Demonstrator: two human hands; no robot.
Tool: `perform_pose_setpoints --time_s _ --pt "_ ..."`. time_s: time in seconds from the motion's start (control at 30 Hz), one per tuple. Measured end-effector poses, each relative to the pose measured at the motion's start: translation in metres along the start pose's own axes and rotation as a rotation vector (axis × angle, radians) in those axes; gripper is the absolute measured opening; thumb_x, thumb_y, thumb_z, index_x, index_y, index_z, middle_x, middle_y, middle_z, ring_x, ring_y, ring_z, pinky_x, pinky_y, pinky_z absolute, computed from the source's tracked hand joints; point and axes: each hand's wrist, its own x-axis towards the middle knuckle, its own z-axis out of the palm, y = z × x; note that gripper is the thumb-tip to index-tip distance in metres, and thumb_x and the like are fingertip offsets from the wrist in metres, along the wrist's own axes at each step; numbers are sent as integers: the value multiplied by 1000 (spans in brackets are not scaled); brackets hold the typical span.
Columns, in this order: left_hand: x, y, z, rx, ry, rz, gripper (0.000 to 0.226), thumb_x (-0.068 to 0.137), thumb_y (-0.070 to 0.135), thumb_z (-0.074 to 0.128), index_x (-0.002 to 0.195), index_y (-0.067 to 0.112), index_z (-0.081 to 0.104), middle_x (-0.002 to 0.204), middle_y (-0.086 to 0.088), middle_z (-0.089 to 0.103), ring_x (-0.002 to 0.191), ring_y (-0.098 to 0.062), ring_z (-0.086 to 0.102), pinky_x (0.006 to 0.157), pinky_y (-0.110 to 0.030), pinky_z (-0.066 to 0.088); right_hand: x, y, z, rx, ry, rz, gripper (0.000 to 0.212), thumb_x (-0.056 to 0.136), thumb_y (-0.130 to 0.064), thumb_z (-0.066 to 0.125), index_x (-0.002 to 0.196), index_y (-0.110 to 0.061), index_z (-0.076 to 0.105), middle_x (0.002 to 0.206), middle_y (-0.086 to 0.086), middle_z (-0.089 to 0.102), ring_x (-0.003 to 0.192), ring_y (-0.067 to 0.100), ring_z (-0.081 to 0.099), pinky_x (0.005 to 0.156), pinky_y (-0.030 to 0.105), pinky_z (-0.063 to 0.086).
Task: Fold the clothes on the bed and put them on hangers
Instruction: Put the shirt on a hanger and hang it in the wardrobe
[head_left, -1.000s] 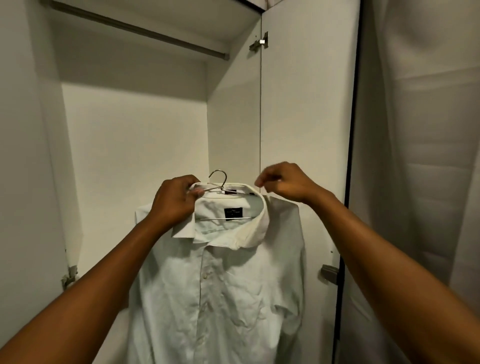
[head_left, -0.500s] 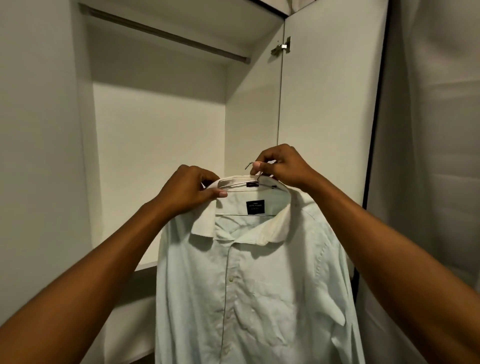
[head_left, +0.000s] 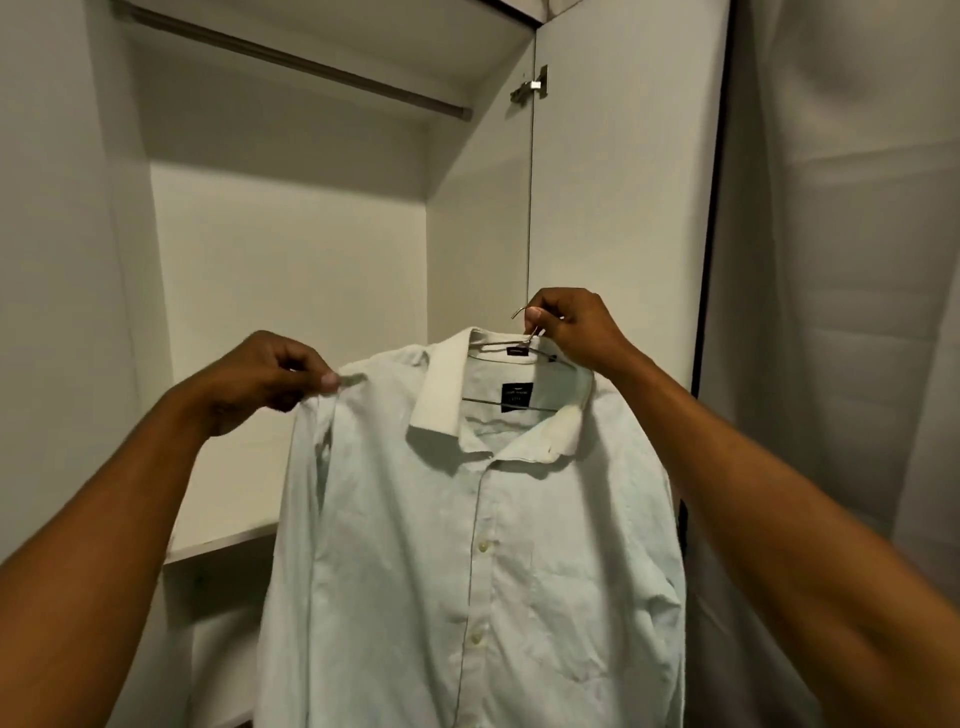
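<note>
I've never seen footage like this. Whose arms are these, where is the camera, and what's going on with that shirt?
There is no machine here. A person wears a wide-angle camera on the head, so this single view looks forward and down along both arms. The left hand pinches the shoulder of a white shirt. The right hand grips the neck of a wire hanger that sits inside the collar. Behind them is an open wardrobe, with a rail near the top and a shelf lower down. The shirt is not yet hung on the rail.
</note>
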Motion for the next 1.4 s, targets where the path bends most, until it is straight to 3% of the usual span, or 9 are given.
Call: perform_pose_setpoints --time_s 0.17,0.3,0.43,0.63,0.87,1.0,1.13,1.3,1.4 --pt "-7 33 35 -118 195 162 24 76 16 83 87 0 69 80 -2 69 74 -12 63 73 -32 49 -4 11 -9 90 -4 31 24 99 -21 64 78 -20 74 79 -6 75 77 7 69 76 29 53" --pt "-15 62 49 247 494 437 20 72 2 88 72 12 71 77 2 70 75 -17 68 64 -33 54 -6 14 -9 -112 -71 -31 26 93 -21 67 68 -25 73 71 -9 71 72 4 65 76 40 57" --pt "-32 80 49 310 451 545 17 71 4 90 75 10 75 78 -2 70 74 -18 67 67 -34 55 -10 11 -3 -229 -101 -88 23 94 -34 63 72 -30 70 76 -12 69 75 13 65 71 37 54" --pt "-29 73 41 321 243 166 16 66 11 91 77 14 80 74 -2 75 67 -11 68 66 -33 54 -18 4 15 -483 5 -326 16 92 -22 63 79 -15 71 78 -7 63 69 26 60 60 32 47" --pt "-32 32 51 113 194 74 26 86 34 75 109 23 77 97 0 76 92 -17 72 83 -35 58 -16 16 31 -454 65 -259 14 92 -25 64 85 -17 74 83 -3 68 77 26 63 63 30 43" --pt "-18 -7 65 364 -55 -137 23 85 35 81 106 27 76 100 1 75 98 -26 70 83 -40 57 -8 21 26 -347 76 -241 16 96 -29 65 88 -18 73 87 -5 69 77 22 61 66 28 36" --pt "-5 -11 67 382 140 -94 13 76 17 89 85 23 81 82 3 76 87 -26 71 77 -45 59 -2 29 14 -387 47 -243 16 96 -30 65 89 -19 74 88 -5 69 76 22 60 65 27 34" --pt "13 18 84 459 39 55 42 90 36 75 131 32 64 124 14 65 112 -10 62 95 -35 51 4 37 13 -244 6 -160 19 96 -33 67 82 -23 76 85 -9 71 78 15 64 67 31 46" --pt "41 42 131 577 68 194 37 88 48 74 121 31 67 109 11 68 100 -12 62 86 -33 51 5 29 20 -58 6 -170 20 96 -30 69 81 -20 77 81 -12 73 79 7 67 74 29 56"
